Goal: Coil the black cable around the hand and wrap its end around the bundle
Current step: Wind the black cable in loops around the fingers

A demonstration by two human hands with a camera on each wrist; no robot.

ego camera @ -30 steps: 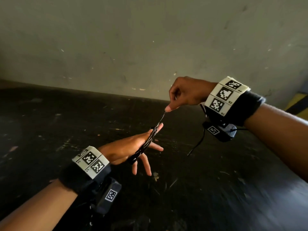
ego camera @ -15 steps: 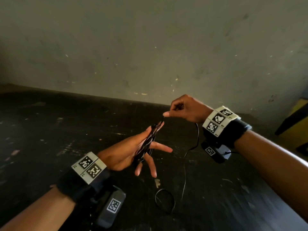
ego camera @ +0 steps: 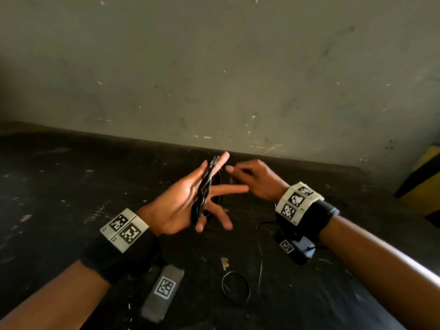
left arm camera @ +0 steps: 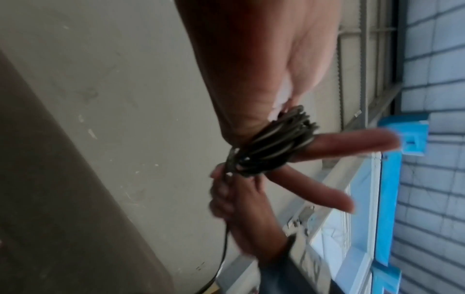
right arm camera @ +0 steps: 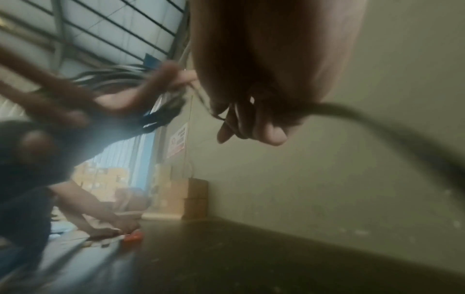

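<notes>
holding its fingers straight and spread, the person's left hand (ego camera: pixel 181 203) serves as the former for a thin black cable (ego camera: pixel 204 186), whose turns lie in a tight bundle across the palm and round the back of the fingers (left arm camera: pixel 352 143); the hand does not close on it. the long axis of the bundle runs slantwise, from near the heel of the palm up toward the tip of the forefinger. the right hand (ego camera: pixel 254 179), just beside and on the far side of the left, has its fingers curled round the running strand, pinching it close to the bundle's edge, as the left wrist view shows. from this grip the free length drops to the dark scuffed tabletop (ego camera: pixel 71 186), where a slack loop (ego camera: pixel 235 288) lies nearer the person, between the two forearms. the coiling appears well advanced but unfinished, judging by that slack. the next turn depends on the right hand carrying the strand across the bundle's axis, round the left fingers.
</notes>
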